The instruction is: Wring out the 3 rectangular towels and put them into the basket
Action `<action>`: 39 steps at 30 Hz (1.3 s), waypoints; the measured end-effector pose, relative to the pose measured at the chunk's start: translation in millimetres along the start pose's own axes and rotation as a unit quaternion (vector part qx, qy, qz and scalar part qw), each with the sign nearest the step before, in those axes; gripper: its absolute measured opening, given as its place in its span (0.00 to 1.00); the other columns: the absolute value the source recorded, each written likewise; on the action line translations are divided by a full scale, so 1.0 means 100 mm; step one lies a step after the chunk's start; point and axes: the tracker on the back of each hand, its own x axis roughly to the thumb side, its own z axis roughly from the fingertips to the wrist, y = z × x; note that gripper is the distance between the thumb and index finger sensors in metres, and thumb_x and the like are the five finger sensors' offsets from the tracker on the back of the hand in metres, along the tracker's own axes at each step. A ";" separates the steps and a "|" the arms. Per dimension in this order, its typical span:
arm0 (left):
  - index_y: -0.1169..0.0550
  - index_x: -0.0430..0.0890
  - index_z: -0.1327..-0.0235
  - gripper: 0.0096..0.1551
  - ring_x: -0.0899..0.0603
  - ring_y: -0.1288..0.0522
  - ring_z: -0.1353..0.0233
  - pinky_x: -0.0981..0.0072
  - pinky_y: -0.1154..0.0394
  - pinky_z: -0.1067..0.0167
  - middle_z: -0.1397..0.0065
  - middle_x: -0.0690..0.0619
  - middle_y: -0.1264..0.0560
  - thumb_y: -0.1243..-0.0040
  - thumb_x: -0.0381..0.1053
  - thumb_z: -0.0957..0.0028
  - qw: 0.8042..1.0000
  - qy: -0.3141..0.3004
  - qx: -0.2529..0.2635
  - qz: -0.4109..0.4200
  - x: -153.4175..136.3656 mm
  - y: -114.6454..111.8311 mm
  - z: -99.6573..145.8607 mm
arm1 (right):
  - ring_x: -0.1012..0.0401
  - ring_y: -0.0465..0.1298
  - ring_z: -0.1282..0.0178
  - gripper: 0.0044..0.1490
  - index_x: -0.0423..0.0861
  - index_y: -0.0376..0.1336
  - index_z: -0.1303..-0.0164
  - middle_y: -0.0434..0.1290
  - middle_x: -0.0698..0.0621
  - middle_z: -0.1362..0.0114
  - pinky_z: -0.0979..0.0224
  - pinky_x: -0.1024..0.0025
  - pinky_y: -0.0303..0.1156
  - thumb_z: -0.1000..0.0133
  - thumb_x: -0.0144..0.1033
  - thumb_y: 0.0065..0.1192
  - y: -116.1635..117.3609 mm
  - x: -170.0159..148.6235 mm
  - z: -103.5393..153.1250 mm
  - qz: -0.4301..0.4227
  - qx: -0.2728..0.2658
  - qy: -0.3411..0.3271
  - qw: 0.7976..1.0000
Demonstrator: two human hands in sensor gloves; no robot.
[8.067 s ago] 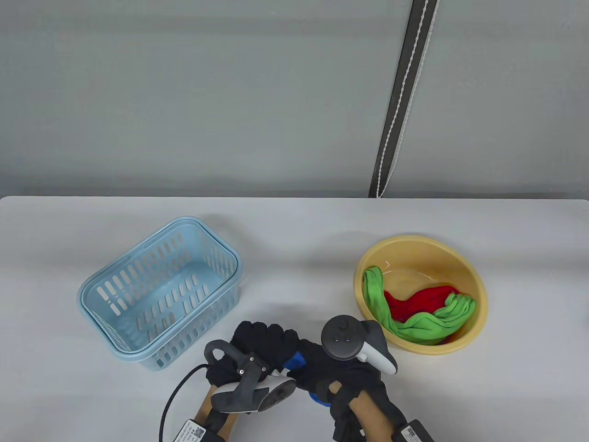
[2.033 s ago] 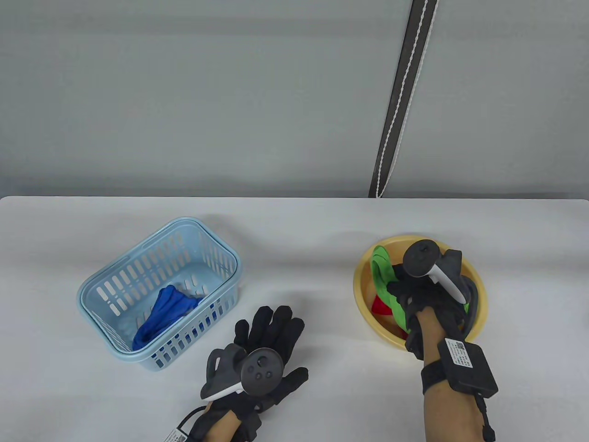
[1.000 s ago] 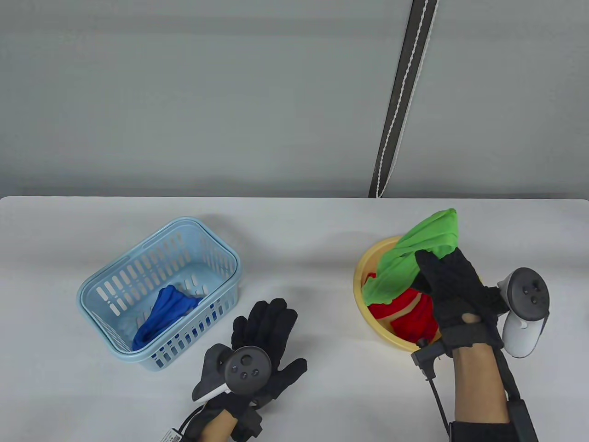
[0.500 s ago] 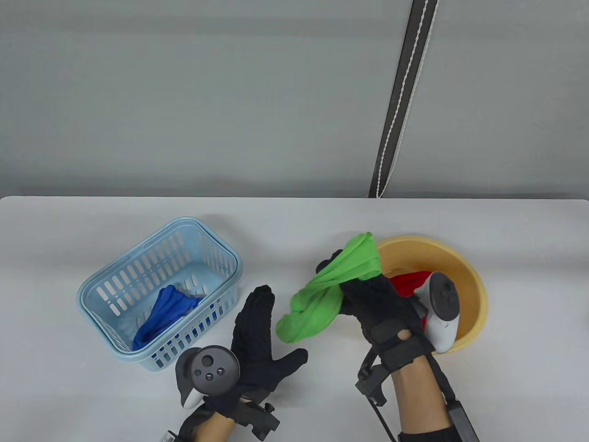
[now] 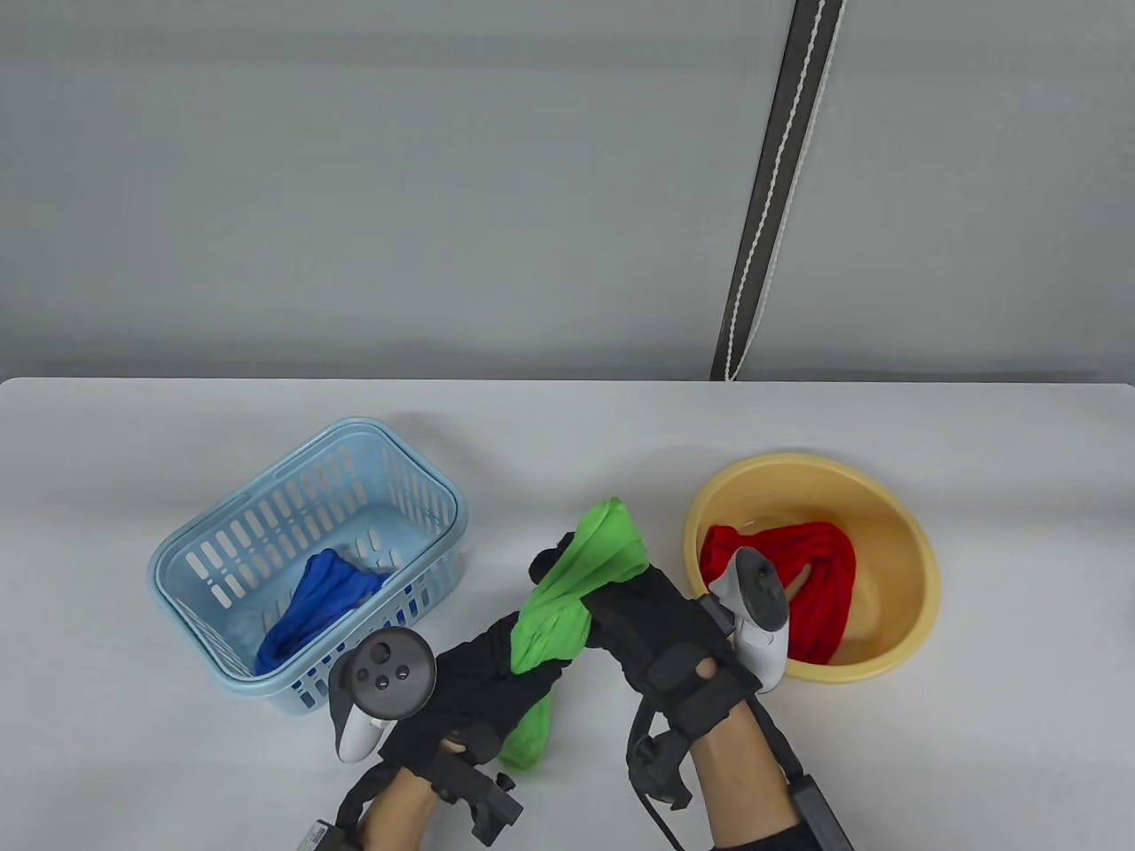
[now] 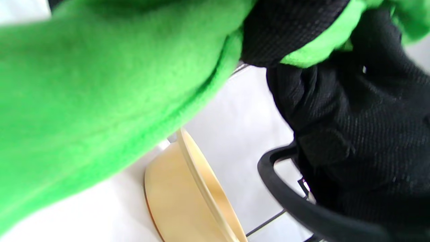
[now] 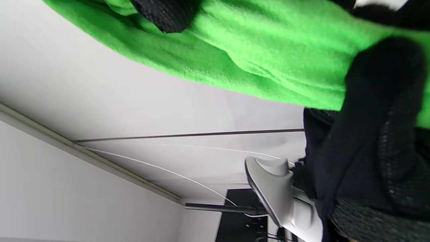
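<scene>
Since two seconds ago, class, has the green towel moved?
Yes. The green towel has left the yellow basin and now sits left of it, toward the blue basket, held by both hands.

Green towel (image 5: 567,612) out of basin (now over table), left hand (image 5: 470,700) gripping too.

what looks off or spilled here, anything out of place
Nothing stands out. The blue towel lies in the basket, the red towel is in the yellow bowl, and both hands, left and right, grip the green towel over the table. No water shows on the table.
</scene>
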 end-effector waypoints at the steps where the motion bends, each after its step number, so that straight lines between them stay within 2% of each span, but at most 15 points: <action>1: 0.24 0.49 0.35 0.25 0.37 0.14 0.37 0.37 0.21 0.38 0.30 0.49 0.17 0.34 0.58 0.41 1.000 0.002 0.014 0.013 -0.01 0.02 0.01 | 0.36 0.66 0.20 0.30 0.48 0.56 0.17 0.63 0.37 0.16 0.26 0.32 0.64 0.31 0.36 0.54 -0.07 -0.06 0.04 -0.025 -0.004 -0.003 1.000; 2: 0.24 0.49 0.36 0.24 0.36 0.15 0.36 0.37 0.21 0.38 0.28 0.48 0.18 0.35 0.57 0.40 0.999 0.002 0.029 0.024 -0.01 0.04 0.01 | 0.36 0.65 0.20 0.30 0.47 0.56 0.17 0.62 0.37 0.16 0.26 0.32 0.63 0.31 0.35 0.54 -0.11 -0.10 0.06 -0.040 -0.009 -0.002 0.999; 7: 0.25 0.48 0.36 0.22 0.40 0.12 0.47 0.43 0.17 0.46 0.42 0.49 0.15 0.34 0.52 0.41 0.992 -0.003 0.104 0.077 0.00 0.15 0.07 | 0.36 0.66 0.21 0.32 0.43 0.55 0.17 0.60 0.34 0.16 0.28 0.36 0.66 0.31 0.40 0.57 -0.33 -0.32 0.18 -0.062 -0.029 0.030 0.997; 9: 0.26 0.48 0.35 0.22 0.40 0.13 0.49 0.44 0.17 0.49 0.44 0.48 0.16 0.36 0.51 0.40 0.991 -0.012 0.120 0.065 0.02 0.19 0.12 | 0.36 0.67 0.22 0.36 0.43 0.55 0.17 0.61 0.34 0.16 0.29 0.38 0.68 0.30 0.48 0.57 -0.40 -0.37 0.26 -0.055 -0.040 0.041 0.997; 13: 0.26 0.50 0.35 0.22 0.42 0.14 0.54 0.46 0.17 0.52 0.46 0.49 0.15 0.37 0.52 0.40 0.988 -0.019 0.150 0.000 0.05 0.26 0.20 | 0.36 0.68 0.23 0.40 0.44 0.52 0.14 0.60 0.34 0.16 0.29 0.38 0.67 0.30 0.54 0.55 -0.56 -0.38 0.39 -0.078 -0.087 0.030 0.993; 17: 0.25 0.50 0.35 0.22 0.43 0.14 0.58 0.48 0.17 0.55 0.50 0.50 0.14 0.36 0.54 0.40 0.986 -0.021 0.161 -0.041 0.06 0.29 0.24 | 0.35 0.59 0.17 0.49 0.46 0.40 0.10 0.50 0.34 0.11 0.24 0.35 0.62 0.31 0.59 0.53 -0.66 -0.24 0.50 0.018 -0.153 0.007 0.988; 19: 0.24 0.50 0.36 0.23 0.43 0.14 0.60 0.49 0.17 0.57 0.52 0.51 0.14 0.35 0.55 0.41 0.982 -0.028 0.165 -0.090 0.09 0.29 0.26 | 0.34 0.45 0.12 0.55 0.51 0.33 0.08 0.37 0.36 0.09 0.21 0.30 0.53 0.33 0.62 0.54 -0.62 -0.15 0.53 0.112 -0.174 -0.013 0.978; 22: 0.23 0.51 0.37 0.23 0.45 0.14 0.62 0.50 0.16 0.59 0.54 0.53 0.13 0.34 0.57 0.42 0.975 -0.029 0.162 -0.152 0.14 0.26 0.27 | 0.34 0.38 0.11 0.59 0.52 0.36 0.08 0.37 0.38 0.08 0.21 0.25 0.44 0.39 0.62 0.61 -0.45 -0.07 0.47 0.284 -0.135 -0.021 0.949; 25: 0.22 0.50 0.38 0.24 0.46 0.14 0.64 0.52 0.16 0.61 0.56 0.54 0.13 0.33 0.59 0.43 0.975 -0.029 0.141 -0.169 0.16 0.21 0.26 | 0.34 0.39 0.11 0.66 0.52 0.36 0.09 0.42 0.39 0.07 0.23 0.21 0.40 0.47 0.62 0.69 -0.14 -0.14 0.30 0.416 -0.017 0.023 0.909; 27: 0.21 0.50 0.39 0.24 0.47 0.14 0.66 0.53 0.16 0.63 0.59 0.55 0.13 0.32 0.60 0.44 0.977 -0.030 0.130 -0.167 0.17 0.19 0.26 | 0.34 0.45 0.10 0.69 0.51 0.36 0.09 0.48 0.38 0.08 0.24 0.19 0.41 0.49 0.60 0.72 0.00 -0.23 0.23 0.459 0.017 0.043 0.887; 29: 0.20 0.50 0.40 0.25 0.47 0.14 0.67 0.54 0.15 0.64 0.60 0.56 0.12 0.32 0.61 0.44 0.984 -0.033 0.101 -0.141 0.15 0.17 0.24 | 0.34 0.60 0.15 0.64 0.47 0.44 0.10 0.64 0.39 0.15 0.25 0.19 0.47 0.48 0.54 0.76 0.12 -0.31 0.18 0.496 0.011 0.060 0.866; 31: 0.20 0.49 0.41 0.25 0.48 0.14 0.68 0.54 0.15 0.64 0.60 0.56 0.12 0.32 0.62 0.44 0.991 -0.026 0.079 -0.101 0.13 0.15 0.20 | 0.37 0.71 0.22 0.44 0.46 0.61 0.20 0.75 0.43 0.26 0.26 0.21 0.55 0.45 0.44 0.78 0.18 -0.37 0.14 0.515 -0.005 0.062 0.855; 32: 0.20 0.49 0.42 0.25 0.48 0.14 0.68 0.55 0.15 0.65 0.60 0.57 0.12 0.32 0.62 0.44 0.995 -0.021 0.069 -0.073 0.10 0.15 0.19 | 0.40 0.76 0.26 0.38 0.46 0.64 0.24 0.78 0.45 0.31 0.27 0.23 0.59 0.43 0.41 0.77 0.19 -0.40 0.12 0.518 -0.006 0.067 0.853; 35: 0.20 0.48 0.41 0.25 0.48 0.14 0.67 0.55 0.15 0.65 0.60 0.57 0.12 0.31 0.61 0.44 0.998 -0.001 0.060 0.035 0.02 0.14 0.16 | 0.44 0.81 0.37 0.28 0.47 0.66 0.30 0.79 0.45 0.37 0.31 0.31 0.69 0.40 0.38 0.72 0.15 -0.43 0.11 0.495 -0.041 0.062 0.865; 39: 0.21 0.44 0.40 0.28 0.49 0.14 0.66 0.56 0.15 0.64 0.57 0.56 0.13 0.27 0.59 0.45 0.982 0.014 0.057 0.180 -0.07 0.15 0.15 | 0.49 0.82 0.48 0.28 0.45 0.65 0.30 0.78 0.44 0.42 0.37 0.38 0.74 0.38 0.40 0.70 0.06 -0.48 0.11 0.441 -0.042 0.070 0.894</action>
